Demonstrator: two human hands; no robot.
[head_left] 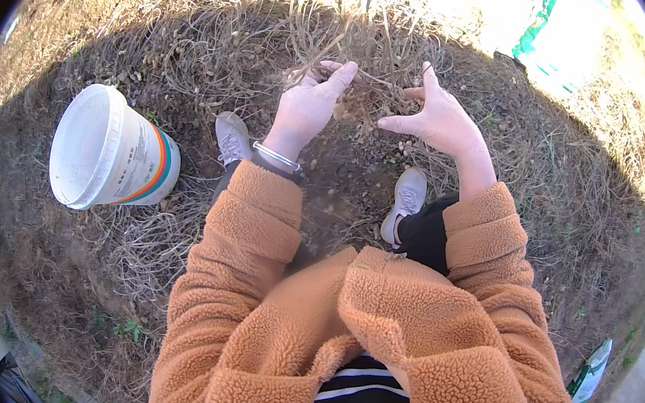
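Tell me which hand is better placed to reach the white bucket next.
Left hand, probably: though pinching dry stems, it is nearer the bucket; the right hand, open, is farther away.

Beneath my distant camera, brown ground [348, 203] under tangles of dry stalks [234, 39], white bucket [142, 159] at left.

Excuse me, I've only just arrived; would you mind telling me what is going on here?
A person in a tan fleece jacket is handling dry plant stems out on the ground. The left hand pinches some stems between thumb and fingers. The right hand is open beside them, thumb and fingers spread; whether its fingertips touch any stems is hard to tell. A white bucket with coloured stripes is on the person's left.
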